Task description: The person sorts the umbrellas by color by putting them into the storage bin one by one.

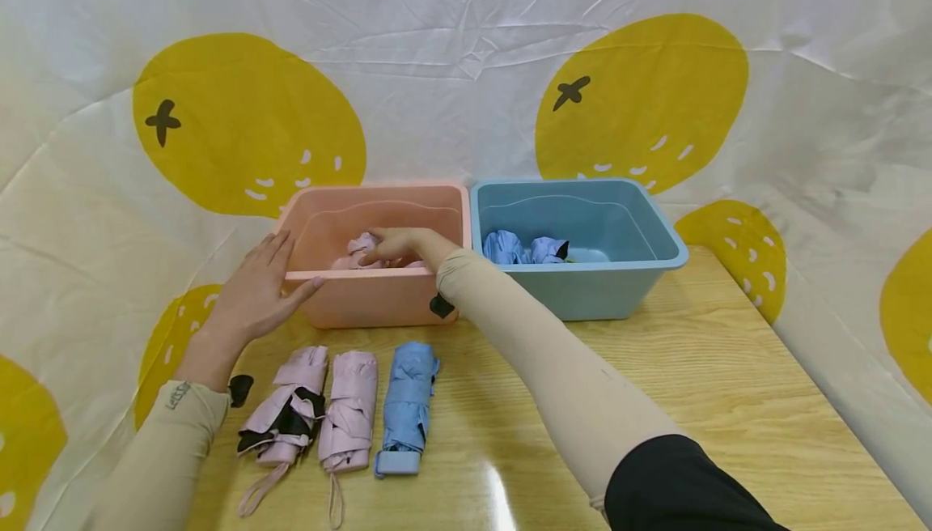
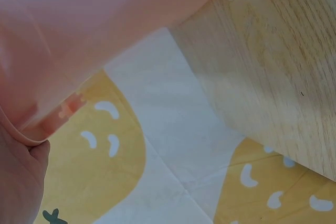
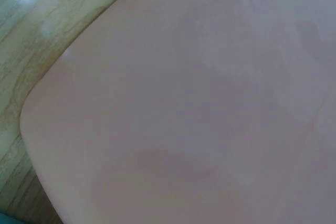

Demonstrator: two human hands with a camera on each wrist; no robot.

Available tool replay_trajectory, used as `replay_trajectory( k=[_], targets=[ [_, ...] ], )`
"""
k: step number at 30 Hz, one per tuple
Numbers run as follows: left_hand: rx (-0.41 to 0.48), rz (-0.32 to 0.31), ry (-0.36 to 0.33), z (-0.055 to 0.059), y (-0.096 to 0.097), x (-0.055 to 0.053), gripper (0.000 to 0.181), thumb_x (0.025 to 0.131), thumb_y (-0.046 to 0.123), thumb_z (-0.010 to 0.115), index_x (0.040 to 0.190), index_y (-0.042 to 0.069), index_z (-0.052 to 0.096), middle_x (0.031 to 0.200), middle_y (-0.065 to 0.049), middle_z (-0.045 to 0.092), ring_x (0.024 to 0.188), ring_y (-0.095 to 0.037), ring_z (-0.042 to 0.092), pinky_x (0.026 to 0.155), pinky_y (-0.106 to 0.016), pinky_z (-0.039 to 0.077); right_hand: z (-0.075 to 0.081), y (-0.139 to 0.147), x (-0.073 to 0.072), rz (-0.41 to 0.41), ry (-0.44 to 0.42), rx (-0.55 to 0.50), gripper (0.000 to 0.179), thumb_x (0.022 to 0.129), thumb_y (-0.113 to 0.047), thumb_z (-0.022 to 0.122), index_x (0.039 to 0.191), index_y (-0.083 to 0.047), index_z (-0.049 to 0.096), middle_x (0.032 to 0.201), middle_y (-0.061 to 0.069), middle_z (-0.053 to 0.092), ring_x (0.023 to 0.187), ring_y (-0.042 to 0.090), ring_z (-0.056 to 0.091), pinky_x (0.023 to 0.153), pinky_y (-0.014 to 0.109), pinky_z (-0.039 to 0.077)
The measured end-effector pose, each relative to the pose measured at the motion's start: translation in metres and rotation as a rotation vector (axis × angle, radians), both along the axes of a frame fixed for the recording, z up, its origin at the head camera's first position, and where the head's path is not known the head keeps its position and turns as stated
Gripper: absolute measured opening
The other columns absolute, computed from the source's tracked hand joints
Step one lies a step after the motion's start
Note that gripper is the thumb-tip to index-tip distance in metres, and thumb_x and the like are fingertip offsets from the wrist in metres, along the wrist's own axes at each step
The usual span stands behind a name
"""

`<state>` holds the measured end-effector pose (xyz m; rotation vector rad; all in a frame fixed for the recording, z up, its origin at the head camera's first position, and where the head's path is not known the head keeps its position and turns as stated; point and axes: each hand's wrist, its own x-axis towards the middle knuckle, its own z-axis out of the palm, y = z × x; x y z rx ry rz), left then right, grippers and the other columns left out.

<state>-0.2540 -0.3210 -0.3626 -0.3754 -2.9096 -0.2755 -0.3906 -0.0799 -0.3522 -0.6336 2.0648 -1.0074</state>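
The right hand (image 1: 399, 244) reaches over the front rim into the pink bin (image 1: 374, 304), its thumb and fingers pinching a pink umbrella (image 1: 357, 246), which lies inside, just left of the palm at the fingertips. The left hand (image 1: 251, 295) rests with fingers extended on the bin's left front corner, apart from that umbrella. Below it, two pink ones and a blue umbrella (image 1: 408, 401) lie on the table (image 1: 728, 385).
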Motion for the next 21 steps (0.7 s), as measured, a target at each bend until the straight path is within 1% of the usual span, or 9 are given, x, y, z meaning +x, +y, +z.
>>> replay_trajectory(
  k=[1,3,5,8,10,13,15,17,21],
  targets=[
    [-0.001,0.000,0.000,0.000,0.000,0.000,0.099,0.103,0.063,0.048,0.164,-0.006,0.013,0.170,-0.030,0.013,0.155,-0.051,0.014,0.124,-0.066,0.016,-0.001,-0.002,-0.002,0.005,-0.006,0.013,0.089,0.105,-0.028,0.063,0.170,-0.020,0.002,0.176,0.002,0.009,0.149,0.028,0.039,0.119,0.044,0.041],
    [-0.001,-0.001,0.003,0.000,0.000,0.000,0.099,0.103,0.063,0.048,0.164,-0.006,0.013,0.170,-0.029,0.013,0.155,-0.052,0.014,0.124,-0.066,0.016,-0.001,-0.003,-0.003,0.031,-0.023,0.022,0.088,0.105,-0.027,0.061,0.169,-0.019,0.001,0.176,0.001,0.006,0.154,0.026,0.032,0.122,0.044,0.037],
    [0.001,0.000,0.000,0.000,0.000,0.000,0.099,0.103,0.063,0.049,0.164,-0.005,0.012,0.170,-0.028,0.012,0.155,-0.051,0.014,0.124,-0.066,0.016,-0.002,-0.005,-0.004,0.059,-0.019,0.046,0.086,0.106,-0.027,0.059,0.170,-0.020,0.002,0.176,0.000,0.006,0.156,0.023,0.029,0.123,0.044,0.035],
    [0.006,-0.003,0.001,0.001,0.001,0.000,0.098,0.103,0.062,0.049,0.164,-0.005,0.012,0.170,-0.028,0.012,0.155,-0.052,0.015,0.124,-0.066,0.016,-0.002,-0.004,-0.003,0.079,0.002,0.053,0.082,0.107,-0.029,0.058,0.170,-0.019,0.005,0.176,0.002,0.007,0.157,0.024,0.025,0.125,0.047,0.033],
    [0.009,-0.002,0.000,0.001,0.001,0.001,0.098,0.103,0.062,0.050,0.164,-0.005,0.012,0.170,-0.028,0.012,0.155,-0.052,0.014,0.124,-0.066,0.015,-0.002,-0.002,-0.002,0.072,0.036,0.050,0.082,0.107,-0.031,0.058,0.170,-0.018,0.008,0.176,0.004,0.009,0.156,0.026,0.028,0.123,0.049,0.036],
    [0.004,-0.002,0.009,0.001,0.001,0.001,0.099,0.103,0.063,0.048,0.164,-0.006,0.013,0.170,-0.030,0.013,0.154,-0.053,0.015,0.124,-0.067,0.016,0.000,0.002,0.003,0.074,0.138,0.037,0.081,0.106,-0.035,0.059,0.169,-0.016,0.012,0.175,0.008,0.015,0.153,0.028,0.032,0.119,0.050,0.041],
    [-0.001,-0.002,0.012,0.001,0.001,0.001,0.099,0.103,0.063,0.048,0.163,-0.007,0.013,0.169,-0.030,0.013,0.154,-0.053,0.015,0.124,-0.067,0.016,0.002,0.003,0.005,0.080,0.247,0.039,0.080,0.106,-0.036,0.059,0.169,-0.012,0.015,0.173,0.011,0.022,0.151,0.028,0.036,0.117,0.045,0.043],
    [-0.004,-0.004,0.012,0.001,0.000,0.001,0.099,0.103,0.064,0.047,0.163,-0.007,0.013,0.169,-0.031,0.013,0.154,-0.053,0.015,0.124,-0.067,0.016,0.005,0.004,0.008,0.077,0.351,0.041,0.078,0.106,-0.035,0.058,0.168,-0.010,0.018,0.171,0.012,0.027,0.150,0.026,0.037,0.118,0.040,0.042],
    [0.001,-0.008,0.005,0.002,0.001,0.002,0.099,0.103,0.064,0.048,0.164,-0.006,0.012,0.169,-0.031,0.014,0.153,-0.054,0.015,0.123,-0.068,0.017,0.012,0.006,0.018,0.057,0.532,0.037,0.073,0.106,-0.032,0.059,0.166,-0.008,0.025,0.167,0.012,0.036,0.153,0.023,0.036,0.123,0.031,0.033]
  ],
)
